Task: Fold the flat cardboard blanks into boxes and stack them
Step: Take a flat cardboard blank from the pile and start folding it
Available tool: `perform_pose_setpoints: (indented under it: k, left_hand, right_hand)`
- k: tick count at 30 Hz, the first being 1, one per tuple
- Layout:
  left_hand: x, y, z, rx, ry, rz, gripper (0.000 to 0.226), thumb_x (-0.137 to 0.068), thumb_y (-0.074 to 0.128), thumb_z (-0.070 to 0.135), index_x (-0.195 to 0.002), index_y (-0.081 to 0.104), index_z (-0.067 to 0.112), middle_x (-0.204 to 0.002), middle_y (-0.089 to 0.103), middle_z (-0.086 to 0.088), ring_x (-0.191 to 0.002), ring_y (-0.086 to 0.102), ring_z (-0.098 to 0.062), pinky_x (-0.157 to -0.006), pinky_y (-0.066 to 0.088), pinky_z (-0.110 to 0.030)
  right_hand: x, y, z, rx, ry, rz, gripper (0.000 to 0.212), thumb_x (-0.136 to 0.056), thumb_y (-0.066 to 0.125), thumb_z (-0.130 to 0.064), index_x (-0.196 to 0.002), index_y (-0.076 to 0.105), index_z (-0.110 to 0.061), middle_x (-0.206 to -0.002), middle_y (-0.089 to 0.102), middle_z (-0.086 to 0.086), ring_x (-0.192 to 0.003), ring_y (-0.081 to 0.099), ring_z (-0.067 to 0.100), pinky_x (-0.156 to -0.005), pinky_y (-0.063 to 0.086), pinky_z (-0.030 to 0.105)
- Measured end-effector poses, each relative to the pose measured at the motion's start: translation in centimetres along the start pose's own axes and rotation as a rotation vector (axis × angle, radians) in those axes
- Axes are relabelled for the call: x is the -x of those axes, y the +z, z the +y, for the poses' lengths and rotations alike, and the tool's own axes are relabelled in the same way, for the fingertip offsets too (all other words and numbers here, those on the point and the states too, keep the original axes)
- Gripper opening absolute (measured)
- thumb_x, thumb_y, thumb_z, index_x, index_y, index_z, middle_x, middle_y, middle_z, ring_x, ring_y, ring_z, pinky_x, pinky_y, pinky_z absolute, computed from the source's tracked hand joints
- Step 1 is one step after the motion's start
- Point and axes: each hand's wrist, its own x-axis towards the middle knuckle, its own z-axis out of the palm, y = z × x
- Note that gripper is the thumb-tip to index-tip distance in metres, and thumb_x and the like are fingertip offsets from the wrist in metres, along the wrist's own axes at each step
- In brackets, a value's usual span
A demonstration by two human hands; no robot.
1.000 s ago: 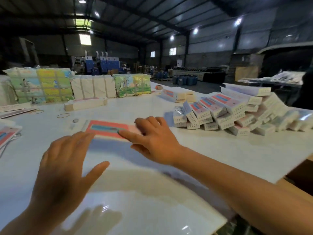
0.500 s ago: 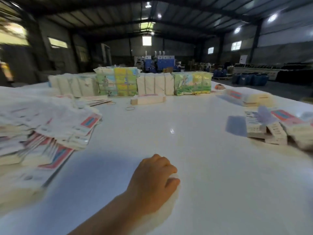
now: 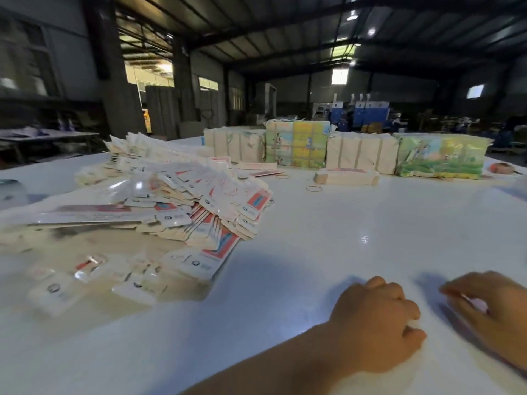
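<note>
Across the wide white surface [image 3: 356,223]: no folded box in view. At left of frame, a big loose heap of flat blanks [image 3: 176,201], clearly most of the job left. Along the far edge, wrapped bundles [image 3: 362,153]. At lower right, left hand [image 3: 376,323], fingers curled, seemingly empty; right hand [image 3: 493,312] blurred, fingers perhaps pinching something pale, cannot tell.
</note>
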Motion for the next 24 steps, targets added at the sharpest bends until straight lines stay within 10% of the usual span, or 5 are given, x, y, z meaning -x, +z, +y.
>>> perform_pose_setpoints:
  k: [9, 13, 15, 17, 24]
  left_hand:
    - [-1.5, -1.3, -1.0, 0.181, -0.061, -0.102, 0.023, -0.091, 0.051, 0.027, -0.106, 0.066, 0.018, -0.11, 0.058, -0.006, -0.107, 0.047, -0.025, -0.091, 0.039, -0.037]
    - [-6.7, -5.1, -8.4, -0.129, -0.211, -0.122, 0.028, -0.091, 0.048, 0.028, -0.113, 0.062, 0.019, -0.123, 0.054, -0.006, -0.118, 0.046, -0.024, -0.09, 0.041, -0.036]
    - [-8.8, -6.8, -13.5, -0.34, -0.373, -0.108, 0.032, -0.09, 0.046, 0.025, -0.119, 0.057, 0.015, -0.122, 0.05, -0.008, -0.119, 0.042, -0.026, -0.086, 0.04, -0.037]
    - [-9.7, -7.5, -18.3, -0.469, -0.568, -0.063, 0.033, -0.089, 0.046, 0.023, -0.119, 0.054, 0.014, -0.121, 0.046, -0.009, -0.118, 0.038, -0.027, -0.087, 0.038, -0.039]
    - [-9.9, -5.9, -26.9, -0.501, -1.049, -0.065, 0.081, -0.079, 0.052, 0.064, -0.139, 0.032, 0.013, -0.149, 0.022, -0.024, -0.138, 0.016, -0.042, -0.11, 0.015, -0.052]
  right_hand:
    - [5.3, 3.9, -2.1, -0.436, 0.248, -0.264, 0.021, -0.086, 0.054, -0.039, -0.077, 0.072, -0.035, -0.08, 0.061, -0.01, -0.068, 0.061, 0.027, -0.066, 0.041, 0.027]
    - [5.3, 4.9, -0.6, -0.525, 0.155, -0.394, 0.056, -0.091, 0.054, -0.029, -0.076, 0.046, -0.082, -0.107, 0.045, -0.054, -0.099, 0.056, 0.012, -0.095, 0.033, 0.02]
    - [5.4, 3.6, -1.5, -0.535, 0.094, -0.36, 0.031, -0.089, 0.043, -0.051, -0.08, 0.073, -0.05, -0.103, 0.066, -0.024, -0.086, 0.064, 0.021, -0.081, 0.044, 0.027]
    - [4.6, 2.7, -2.0, -0.441, 0.104, -0.259, 0.067, -0.091, 0.027, -0.06, -0.083, 0.079, -0.018, -0.088, 0.072, 0.006, -0.07, 0.067, 0.032, -0.07, 0.044, 0.03]
    - [4.3, 2.6, -2.7, -0.409, 0.112, -0.128, 0.061, -0.092, 0.03, -0.056, -0.081, 0.077, -0.019, -0.077, 0.065, 0.001, -0.063, 0.063, 0.028, -0.063, 0.041, 0.03]
